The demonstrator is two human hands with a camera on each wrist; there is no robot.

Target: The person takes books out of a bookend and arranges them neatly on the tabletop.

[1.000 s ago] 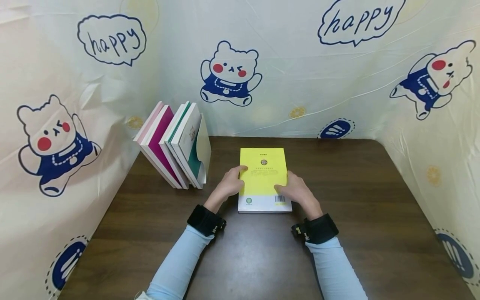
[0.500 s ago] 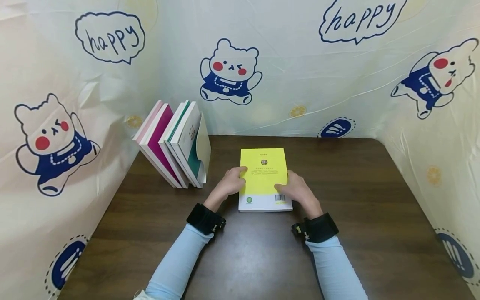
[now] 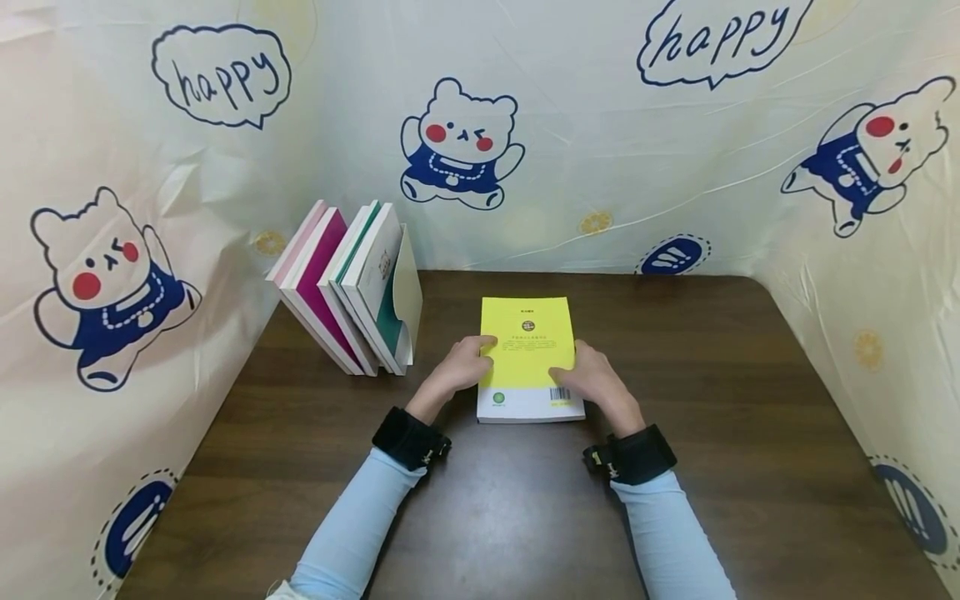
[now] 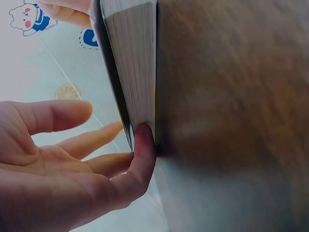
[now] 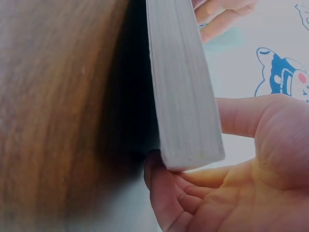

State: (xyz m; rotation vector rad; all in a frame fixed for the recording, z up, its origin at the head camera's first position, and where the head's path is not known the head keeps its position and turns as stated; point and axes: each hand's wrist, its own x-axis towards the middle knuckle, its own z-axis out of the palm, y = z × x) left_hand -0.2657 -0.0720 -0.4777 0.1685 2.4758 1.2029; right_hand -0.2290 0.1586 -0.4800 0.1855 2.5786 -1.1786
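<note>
A yellow book (image 3: 527,354) with a white lower band and barcode lies flat before me. My left hand (image 3: 459,367) holds its left side, thumb and forefinger over the cover. In the left wrist view a bent finger (image 4: 144,140) touches the page edge (image 4: 133,72); the thumb looks raised from the cover. On the opposite side my right hand (image 3: 596,379) grips the book, thumb on the cover. From the right wrist view, curled fingers (image 5: 166,193) reach beneath the lower corner, with dark shadow between the book and table. Whether the book touches the table cannot be told.
Several books (image 3: 341,292) lean left in a row at the back left, beside a pale upright bookend (image 3: 407,292). A brown wooden table (image 3: 712,383) carries everything. Printed cloth (image 3: 570,133) hangs along the back and both sides.
</note>
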